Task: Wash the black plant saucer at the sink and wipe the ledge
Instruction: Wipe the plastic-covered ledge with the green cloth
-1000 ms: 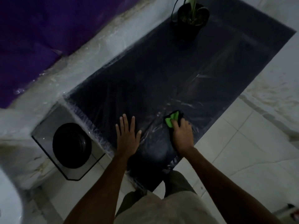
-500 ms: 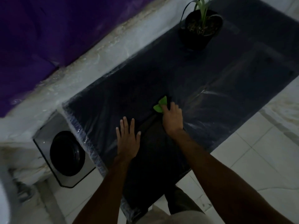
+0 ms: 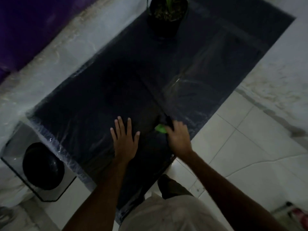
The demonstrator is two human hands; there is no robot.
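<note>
The dark ledge, covered in shiny clear plastic, runs from lower left to upper right. My left hand lies flat on it near the front edge, fingers spread. My right hand holds a green and black cloth against the ledge surface, just right of the left hand. The black plant saucer sits on a grey stand at the lower left, beside the ledge's end.
A potted plant in a black pot stands at the far end of the ledge. A purple cloth hangs behind a rough white wall. White floor tiles lie to the right.
My right hand slid the cloth away across the ledge, then back toward the front edge and to the right. The left hand stayed flat in place.
</note>
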